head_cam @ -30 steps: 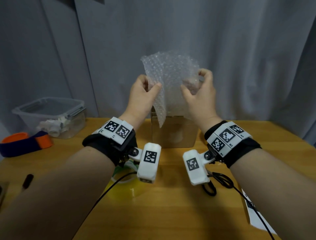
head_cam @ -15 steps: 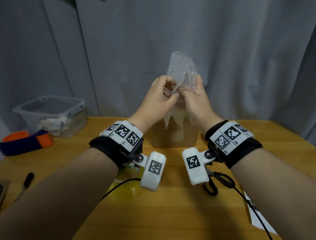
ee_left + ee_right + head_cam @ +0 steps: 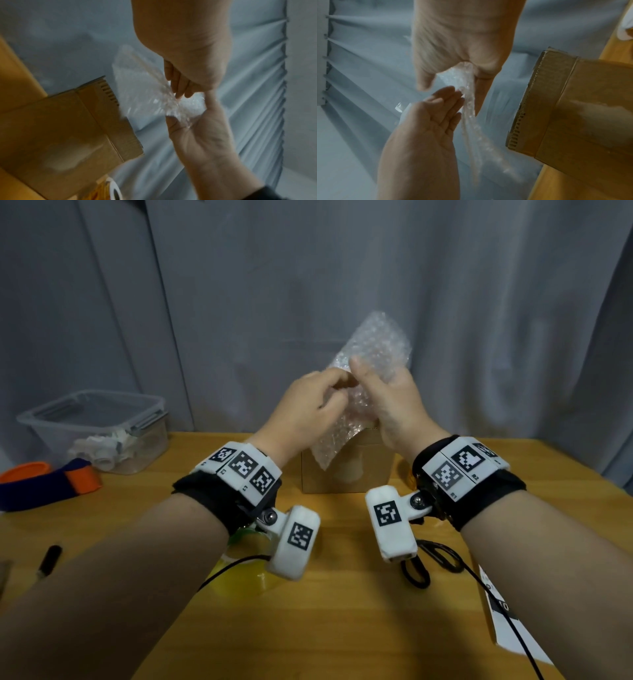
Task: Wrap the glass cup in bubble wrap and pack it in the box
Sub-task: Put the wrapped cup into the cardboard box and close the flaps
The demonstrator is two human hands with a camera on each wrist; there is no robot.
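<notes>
Both hands hold a sheet of clear bubble wrap (image 3: 376, 347), folded into a narrow bundle, in the air above the brown cardboard box (image 3: 346, 474). My right hand (image 3: 373, 378) grips the bundle around its middle with the thumb pointing up. My left hand (image 3: 334, 392) pinches the wrap's near edge right beside it. In the right wrist view the bubble wrap (image 3: 469, 108) hangs down from between the right thumb and fingers, with the left fingers (image 3: 452, 97) against it. The box (image 3: 60, 128) stands below the hands. No glass cup shows in any view.
On the wooden table (image 3: 325, 628) are a clear plastic container (image 3: 99, 429) with white pieces at the back left and an orange and blue strap (image 3: 51, 484). There is also a black marker (image 3: 49, 559), something yellow (image 3: 239, 573) under the left wrist, black scissors (image 3: 431, 559) and a white paper (image 3: 507, 621). A grey curtain hangs behind.
The sheet was spread wide between the two hands; the hands have come together and folded it into a narrow bundle, which now sits lower and leans right.
</notes>
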